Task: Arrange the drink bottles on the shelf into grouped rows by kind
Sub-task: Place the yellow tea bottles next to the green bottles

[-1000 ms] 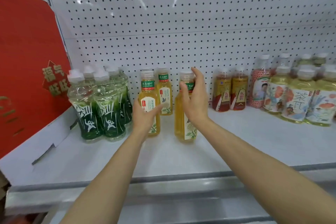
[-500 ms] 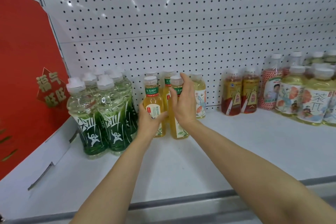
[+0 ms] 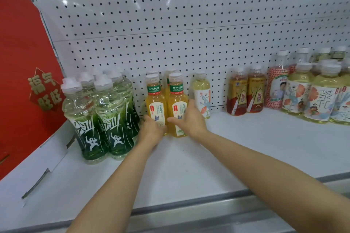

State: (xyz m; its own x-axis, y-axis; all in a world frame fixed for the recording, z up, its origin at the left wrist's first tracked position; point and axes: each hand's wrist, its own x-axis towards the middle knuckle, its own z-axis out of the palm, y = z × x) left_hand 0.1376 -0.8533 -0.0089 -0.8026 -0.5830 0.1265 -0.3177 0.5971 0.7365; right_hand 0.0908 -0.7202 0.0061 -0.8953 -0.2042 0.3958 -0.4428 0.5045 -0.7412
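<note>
Two yellow tea bottles with green neck bands stand side by side near the back of the white shelf [image 3: 246, 149], with two more of the same kind right behind them. My left hand [image 3: 151, 133] holds the left front bottle [image 3: 155, 100] low at its base. Around the lower body of the right front bottle [image 3: 178, 100] curls my right hand [image 3: 190, 119], thumb across the label. Both bottles are upright and touch each other.
A cluster of green bottles [image 3: 98, 119] stands just left of the yellow ones. To their right are a pale floral bottle [image 3: 201, 96], two brown-red bottles [image 3: 246, 94], a red patterned bottle [image 3: 276, 85] and large pale tea bottles [image 3: 322, 98]. A red cardboard sign [image 3: 22, 62] leans at far left.
My right hand carried its yellow bottle left and back until it stood against the left one, and slid down from the cap to the body. The pale floral bottle came into sight.
</note>
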